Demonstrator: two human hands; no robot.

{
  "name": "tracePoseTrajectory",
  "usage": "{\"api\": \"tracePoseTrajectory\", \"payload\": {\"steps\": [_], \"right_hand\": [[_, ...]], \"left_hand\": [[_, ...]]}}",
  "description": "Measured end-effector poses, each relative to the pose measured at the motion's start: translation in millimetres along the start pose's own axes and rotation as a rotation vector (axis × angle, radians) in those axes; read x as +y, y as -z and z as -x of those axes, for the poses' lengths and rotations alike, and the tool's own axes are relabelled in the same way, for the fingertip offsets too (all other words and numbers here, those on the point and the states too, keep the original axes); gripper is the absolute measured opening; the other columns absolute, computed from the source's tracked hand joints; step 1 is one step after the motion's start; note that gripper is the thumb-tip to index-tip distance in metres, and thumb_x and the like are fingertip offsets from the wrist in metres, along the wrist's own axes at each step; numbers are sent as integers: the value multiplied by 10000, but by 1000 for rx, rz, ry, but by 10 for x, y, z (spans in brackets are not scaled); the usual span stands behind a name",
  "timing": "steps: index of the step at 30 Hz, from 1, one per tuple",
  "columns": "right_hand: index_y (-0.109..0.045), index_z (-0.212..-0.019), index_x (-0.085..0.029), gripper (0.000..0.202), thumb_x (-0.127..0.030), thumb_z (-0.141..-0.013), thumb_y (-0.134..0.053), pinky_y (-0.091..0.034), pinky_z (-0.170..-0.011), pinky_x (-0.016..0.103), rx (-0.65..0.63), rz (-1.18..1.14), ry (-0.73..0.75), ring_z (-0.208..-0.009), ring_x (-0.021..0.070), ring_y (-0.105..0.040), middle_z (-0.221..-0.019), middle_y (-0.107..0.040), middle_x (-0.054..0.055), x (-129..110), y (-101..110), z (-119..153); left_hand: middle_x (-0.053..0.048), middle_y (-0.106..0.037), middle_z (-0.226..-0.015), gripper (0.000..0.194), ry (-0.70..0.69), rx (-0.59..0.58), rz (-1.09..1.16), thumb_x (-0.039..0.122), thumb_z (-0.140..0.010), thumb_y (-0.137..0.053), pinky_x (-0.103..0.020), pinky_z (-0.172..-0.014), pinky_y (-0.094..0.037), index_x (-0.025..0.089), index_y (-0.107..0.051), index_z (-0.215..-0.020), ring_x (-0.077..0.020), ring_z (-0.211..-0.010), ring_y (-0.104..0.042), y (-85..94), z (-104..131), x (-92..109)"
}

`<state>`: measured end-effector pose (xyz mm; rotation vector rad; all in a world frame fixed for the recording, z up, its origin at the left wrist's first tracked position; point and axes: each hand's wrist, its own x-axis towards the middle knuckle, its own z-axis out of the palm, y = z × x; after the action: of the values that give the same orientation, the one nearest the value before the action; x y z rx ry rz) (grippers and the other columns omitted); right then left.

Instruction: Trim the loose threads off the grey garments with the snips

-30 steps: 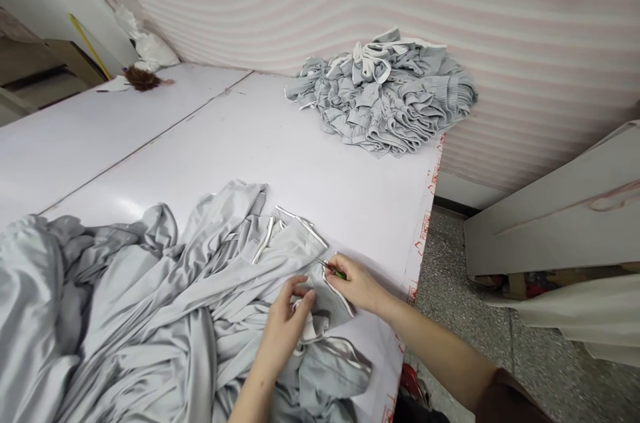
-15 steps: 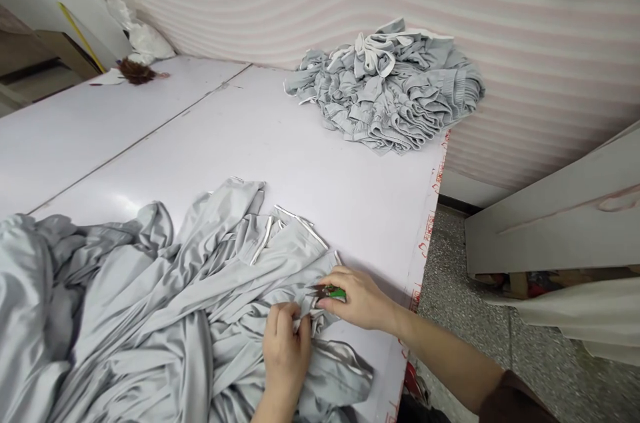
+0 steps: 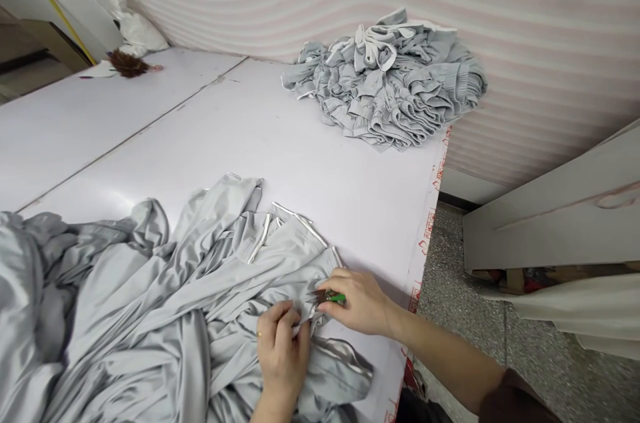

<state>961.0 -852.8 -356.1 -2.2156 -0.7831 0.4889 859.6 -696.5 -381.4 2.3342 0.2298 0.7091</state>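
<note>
A large heap of light grey fabric (image 3: 165,303) with white-edged hems covers the near left of the white table (image 3: 320,163). My left hand (image 3: 283,346) pinches a fold of this fabric near the heap's right end. Just to its right, my right hand (image 3: 357,300) holds small thread snips (image 3: 333,297) with green on the handle. The blades point left at the cloth beside my left fingertips. Whether the blades touch the fabric is too small to tell.
A bundled pile of gathered grey garments (image 3: 395,86) lies at the table's back right corner, against the striped wall covering. At the back left are a brown tuft (image 3: 127,64) and a white plastic bag (image 3: 137,31). A white panel (image 3: 555,210) stands right of the table.
The view has shifted slightly. My left hand has moved a little left, still pinching the fabric. The snips have turned slightly in my right hand.
</note>
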Motion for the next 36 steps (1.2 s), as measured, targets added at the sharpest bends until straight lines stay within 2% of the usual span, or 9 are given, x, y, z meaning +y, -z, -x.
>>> {"api": "tracePoseTrajectory", "payload": {"steps": [2,5,7,10,12,18,25,31,36], "right_hand": [[-673,-1083,-238,268,-291,-822,-706,-453,-732,287,8,25,-10,-895,199,-656,-1004,-690,26,4,-31,-22],[-656,-1036,-213,208,-138,-843,-627,-449,-738,287,42,49,-44,-905,191,-649,-1008,-683,29,24,-57,-68],[-654,-1029,-218,194,-149,-850,-635,-453,-746,283,51,21,-29,-911,184,-649,-1010,-685,20,40,-44,-72],[-669,-1067,-236,236,-291,-840,-701,-460,-744,285,38,21,34,-888,185,-654,-1011,-688,18,49,4,-35],[-692,-1065,-238,227,-323,-854,-693,-459,-733,284,29,66,80,-863,184,-656,-993,-697,23,38,29,-15],[-738,-1002,-245,148,-281,-902,-635,-470,-700,256,46,65,125,-817,161,-671,-926,-725,4,39,6,-73],[-712,-1097,-251,244,-345,-874,-677,-490,-761,282,91,41,150,-895,178,-670,-1014,-721,19,117,-2,-10],[-733,-1070,-261,221,-302,-855,-699,-482,-709,256,29,-11,145,-826,158,-672,-967,-724,1,66,50,-19],[-722,-1100,-260,268,-310,-837,-718,-484,-725,268,57,16,161,-850,178,-676,-990,-727,11,70,35,-21]], "left_hand": [[-60,-660,-827,100,281,-65,133,295,-775,-650,-335,-749,-440,247,-563,-767,-217,-766,-592,20,-56,80],[22,-602,-677,349,756,-190,397,517,-772,-634,-276,-557,-376,252,-566,-989,-152,-534,-476,64,-166,167],[49,-564,-639,500,911,-245,531,596,-712,-668,-255,-530,-346,247,-551,-1050,-133,-506,-435,98,-237,183],[44,-570,-666,569,960,-257,609,606,-655,-719,-253,-588,-376,239,-570,-1063,-146,-583,-490,139,-306,167],[41,-574,-682,574,971,-255,618,591,-647,-731,-255,-621,-393,238,-587,-1075,-154,-625,-515,155,-326,152],[41,-609,-697,598,1058,-288,695,541,-613,-772,-253,-635,-421,249,-578,-1099,-162,-661,-562,182,-367,130],[1,-709,-804,640,1211,-272,874,445,-544,-830,-265,-605,-451,243,-574,-1095,-209,-705,-658,194,-409,128],[-15,-727,-855,712,1200,-294,878,464,-557,-829,-272,-624,-478,246,-555,-1177,-219,-740,-674,191,-396,115],[1,-719,-833,687,1187,-319,877,468,-603,-812,-268,-669,-488,261,-548,-1203,-201,-756,-663,182,-376,68]]}}
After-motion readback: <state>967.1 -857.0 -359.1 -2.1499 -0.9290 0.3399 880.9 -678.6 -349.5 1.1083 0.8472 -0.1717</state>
